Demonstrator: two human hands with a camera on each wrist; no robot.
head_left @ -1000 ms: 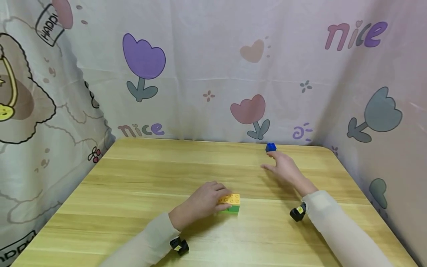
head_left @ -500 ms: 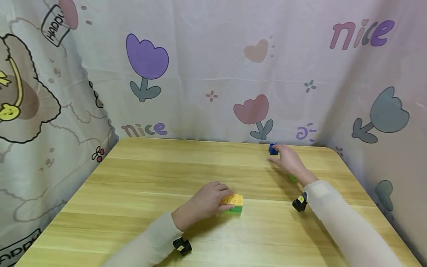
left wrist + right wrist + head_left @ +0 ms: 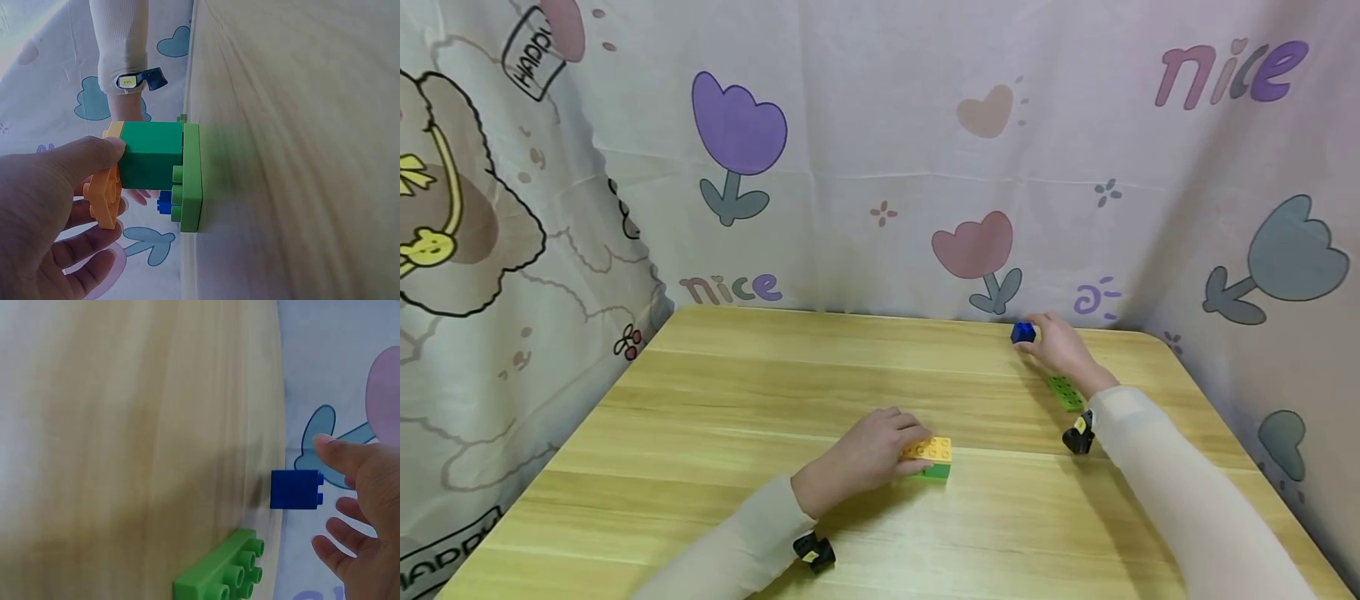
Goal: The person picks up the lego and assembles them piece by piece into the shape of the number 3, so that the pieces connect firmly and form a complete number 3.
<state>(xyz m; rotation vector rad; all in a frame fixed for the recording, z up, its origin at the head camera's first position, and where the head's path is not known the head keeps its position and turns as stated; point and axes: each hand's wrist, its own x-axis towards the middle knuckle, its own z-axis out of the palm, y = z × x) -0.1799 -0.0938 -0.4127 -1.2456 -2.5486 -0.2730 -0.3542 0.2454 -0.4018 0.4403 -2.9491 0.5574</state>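
My left hand (image 3: 865, 454) pinches a stack of toy building bricks (image 3: 937, 458) standing on the table. In the left wrist view the stack has an orange-yellow plate (image 3: 104, 200) on top, a dark green brick (image 3: 151, 156) in the middle and a light green plate (image 3: 192, 187) at the bottom. The thumb lies on the upper edge, with fingers behind the orange-yellow plate. Near the far edge, my right hand (image 3: 1063, 346) reaches around a small blue brick (image 3: 1022, 333). In the right wrist view its thumb and fingers are spread, apart from the blue brick (image 3: 294, 489).
Another light green studded plate (image 3: 1066, 393) lies below my right wrist, nearer me than the blue brick. A patterned cloth (image 3: 865, 150) hangs behind the wooden table (image 3: 760, 400) and along both sides. Each wrist wears a small black camera.
My right hand has moved forward and slightly right to the blue brick's side, uncovering the light green plate beneath the wrist. The left hand keeps its hold on the stack. The head view has shifted slightly.
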